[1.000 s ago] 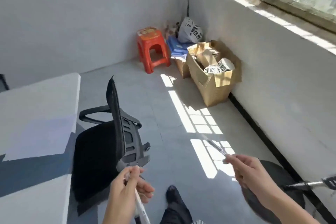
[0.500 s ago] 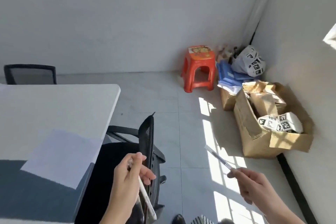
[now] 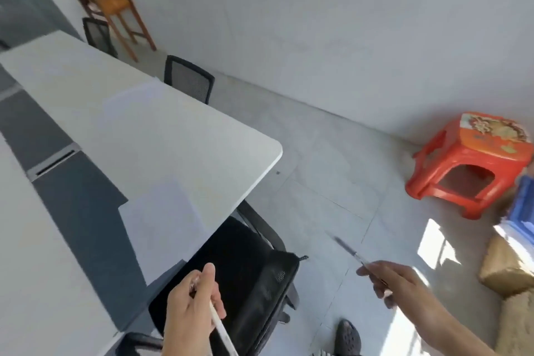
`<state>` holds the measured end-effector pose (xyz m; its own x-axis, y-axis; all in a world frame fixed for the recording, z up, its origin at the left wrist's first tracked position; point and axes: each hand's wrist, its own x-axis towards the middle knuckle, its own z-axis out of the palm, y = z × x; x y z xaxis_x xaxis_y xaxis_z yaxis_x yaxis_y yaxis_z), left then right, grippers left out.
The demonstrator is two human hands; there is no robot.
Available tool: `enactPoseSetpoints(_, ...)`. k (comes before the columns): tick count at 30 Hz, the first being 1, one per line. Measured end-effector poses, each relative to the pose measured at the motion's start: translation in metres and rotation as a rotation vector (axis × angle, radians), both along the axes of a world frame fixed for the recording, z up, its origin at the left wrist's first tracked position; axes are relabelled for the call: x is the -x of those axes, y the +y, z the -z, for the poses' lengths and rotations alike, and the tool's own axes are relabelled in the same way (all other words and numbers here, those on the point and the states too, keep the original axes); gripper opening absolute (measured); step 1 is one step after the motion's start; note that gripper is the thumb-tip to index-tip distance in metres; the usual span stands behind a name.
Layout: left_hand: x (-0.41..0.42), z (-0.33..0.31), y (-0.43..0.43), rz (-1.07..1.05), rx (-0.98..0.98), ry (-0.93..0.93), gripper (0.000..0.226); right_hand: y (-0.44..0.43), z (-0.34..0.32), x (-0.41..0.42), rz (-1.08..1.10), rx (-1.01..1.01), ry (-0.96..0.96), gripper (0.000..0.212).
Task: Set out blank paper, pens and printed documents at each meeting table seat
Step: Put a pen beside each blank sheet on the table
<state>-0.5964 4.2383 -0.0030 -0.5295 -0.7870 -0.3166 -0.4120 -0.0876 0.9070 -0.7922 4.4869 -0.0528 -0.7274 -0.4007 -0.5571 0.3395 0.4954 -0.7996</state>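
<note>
My left hand is closed around a white pen that points down and to the right, above a black office chair. Further right, over the floor, my right hand pinches a thin dark pen whose tip points up and to the left. A blank sheet of paper lies on the white meeting table at the seat by that chair. A second sheet lies further along the same table edge.
Two more black chairs stand along the table's far side. A wooden stool stands by the back wall. A red plastic stool, blue items and a cardboard box crowd the right. My shoe shows below.
The view has swung left and tilted, bringing more of the table and the wooden stool into sight. Both hands keep their pens; the boxes have slid to the right edge.
</note>
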Motion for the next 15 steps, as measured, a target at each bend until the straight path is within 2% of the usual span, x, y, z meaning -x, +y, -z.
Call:
enactPoseSetpoints(2,0.007,-0.005,0.005,-0.127,0.007,0.001,0.048,-0.033,0.005,0.041,-0.187,-0.055,0.058,0.027)
enactPoseSetpoints(6,-0.006,-0.005,0.009,-0.396,0.005,-0.049,0.046,-0.125,0.021,0.086,-0.541,-0.127,0.24,0.034)
enactPoseSetpoints(9,-0.027,-0.004,0.008,-0.577,-0.022,-0.072,0.046,-0.199,0.031,0.089,-0.639,-0.109,0.353,0.019)
enactPoseSetpoints(13,-0.052,0.0,-0.007,-0.72,-0.041,-0.042,0.043,-0.286,0.049,0.074,-0.749,-0.164,0.35,0.024)
enactPoseSetpoints(15,-0.064,0.002,-0.017,-0.757,-0.038,-0.019,0.042,-0.319,0.059,0.065,-0.767,-0.216,0.353,0.02)
